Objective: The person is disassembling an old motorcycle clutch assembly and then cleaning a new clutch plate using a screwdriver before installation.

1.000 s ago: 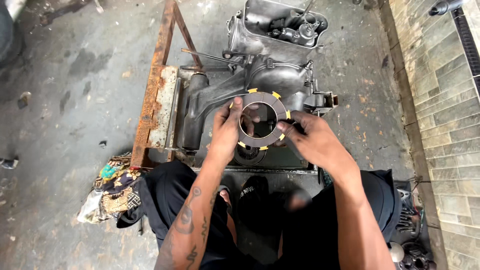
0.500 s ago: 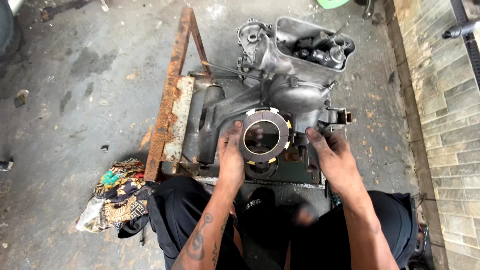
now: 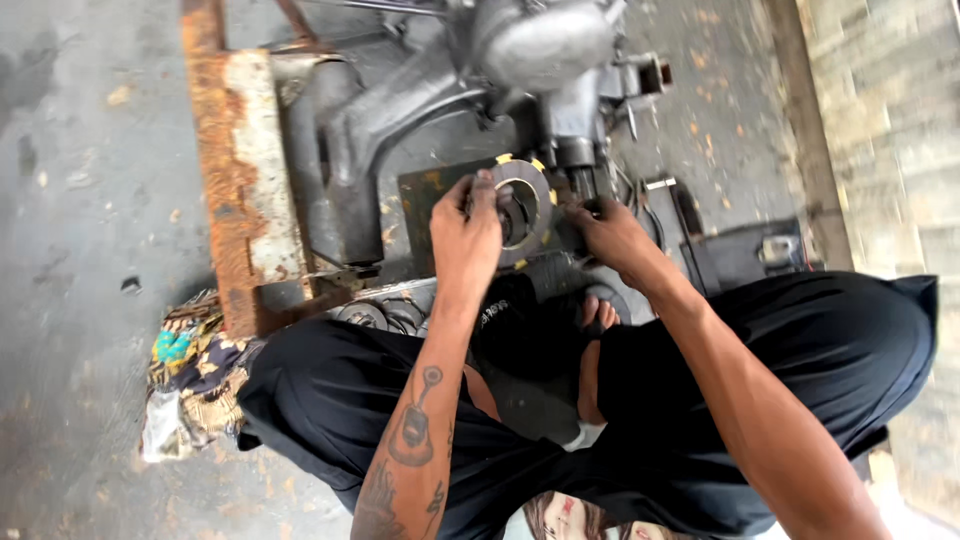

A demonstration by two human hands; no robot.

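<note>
My left hand (image 3: pixel 466 232) grips a round metal clutch plate (image 3: pixel 522 205) with yellow tabs on its rim, holding it by its left edge above a dark metal sheet (image 3: pixel 422 208). My right hand (image 3: pixel 612 235) is just to the right of the plate, fingers curled low near the base of the grey engine casing (image 3: pixel 520 70); what it touches is blurred. The engine casing sits on the concrete floor ahead of my knees.
A rusty metal frame (image 3: pixel 235 170) lies to the left of the engine. Crumpled coloured cloth (image 3: pixel 185 375) sits on the floor at lower left. More round discs (image 3: pixel 385 315) lie by my left knee. A brick wall (image 3: pixel 890 130) runs along the right.
The plate has come down and nearer to me from in front of the engine. My right hand has left the engine's right side and dropped beside the plate. The view has tilted downward.
</note>
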